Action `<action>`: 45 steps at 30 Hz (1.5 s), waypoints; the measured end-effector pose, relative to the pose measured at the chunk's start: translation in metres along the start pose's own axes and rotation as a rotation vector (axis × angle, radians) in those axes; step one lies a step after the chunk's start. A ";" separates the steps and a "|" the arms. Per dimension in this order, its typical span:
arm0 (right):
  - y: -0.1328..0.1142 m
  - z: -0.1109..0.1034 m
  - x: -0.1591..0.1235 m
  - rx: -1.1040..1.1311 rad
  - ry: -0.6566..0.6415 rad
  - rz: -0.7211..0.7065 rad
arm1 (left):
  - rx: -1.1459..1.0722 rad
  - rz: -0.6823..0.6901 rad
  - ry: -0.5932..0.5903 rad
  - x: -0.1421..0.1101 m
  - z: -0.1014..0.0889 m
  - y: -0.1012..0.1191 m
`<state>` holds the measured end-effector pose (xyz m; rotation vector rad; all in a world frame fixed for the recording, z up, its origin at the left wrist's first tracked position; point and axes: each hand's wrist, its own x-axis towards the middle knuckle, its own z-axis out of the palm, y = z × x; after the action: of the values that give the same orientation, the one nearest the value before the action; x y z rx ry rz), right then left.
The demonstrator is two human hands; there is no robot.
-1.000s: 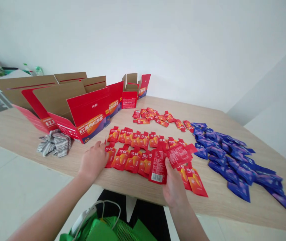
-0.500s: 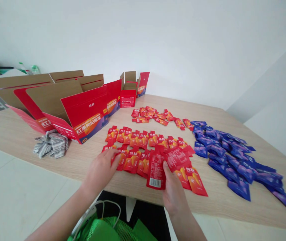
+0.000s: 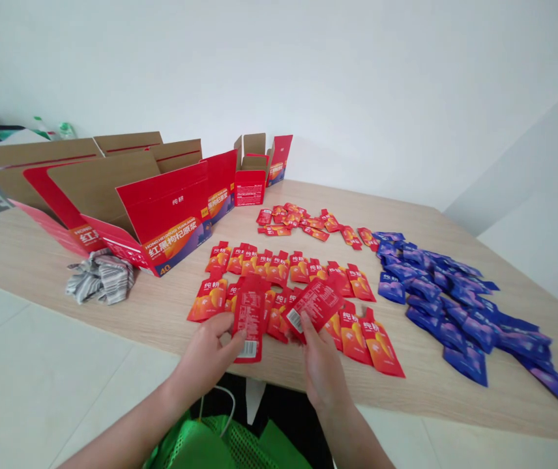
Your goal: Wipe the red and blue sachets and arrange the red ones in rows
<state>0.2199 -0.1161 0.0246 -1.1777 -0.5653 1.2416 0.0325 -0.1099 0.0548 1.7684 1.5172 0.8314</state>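
Observation:
My left hand (image 3: 213, 352) pinches a red pouch (image 3: 250, 312), its printed back and barcode facing me, upright over the front row. In my right hand (image 3: 322, 358) is another red pouch (image 3: 315, 303), tilted, also showing its back with a barcode. Beneath and beyond them lie two rows of red-orange pouches, face up: the front row with an end pouch (image 3: 208, 298) at the left and another (image 3: 379, 345) at the right, and a back row (image 3: 279, 267). The held pouches hide part of the front row.
Open red cartons (image 3: 171, 221) stand at the left, with a smaller open carton (image 3: 250, 185) farther back. Striped grey gloves (image 3: 102, 279) lie beside them. Loose red pouches (image 3: 293, 218) are scattered behind the rows. A heap of blue pouches (image 3: 440, 299) covers the table's right side.
My left hand has left the front row's left end and now grips a red pouch nearer the middle. My right hand has shifted left, its pouch now tilted.

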 end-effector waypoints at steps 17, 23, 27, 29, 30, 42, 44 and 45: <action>0.006 -0.007 0.013 -0.434 0.081 -0.195 | 0.839 -0.055 -0.085 0.065 0.025 0.003; 0.021 -0.022 0.019 -0.430 0.096 -0.179 | 0.801 -0.038 -0.034 0.051 0.020 -0.007; 0.019 -0.021 0.022 -0.477 0.052 -0.232 | 0.753 0.059 0.063 0.042 -0.001 -0.038; 0.009 -0.011 0.023 -0.588 0.016 -0.274 | 0.767 0.136 0.066 0.039 -0.007 -0.060; 0.003 -0.004 0.024 -0.680 -0.014 -0.308 | 0.781 0.164 0.053 0.038 -0.009 -0.071; 0.005 0.045 0.024 -1.151 -0.215 -0.332 | 0.278 0.428 0.011 0.025 -0.010 -0.053; 0.012 0.047 0.018 -1.079 -0.217 -0.355 | 0.062 0.320 -0.047 0.021 0.002 -0.033; 0.015 0.047 0.014 -1.065 -0.200 -0.375 | -0.032 0.242 -0.062 0.021 0.008 -0.026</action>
<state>0.1773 -0.0873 0.0244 -1.6913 -1.6385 0.6998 0.0266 -0.0870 0.0300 1.9611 1.2597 0.9030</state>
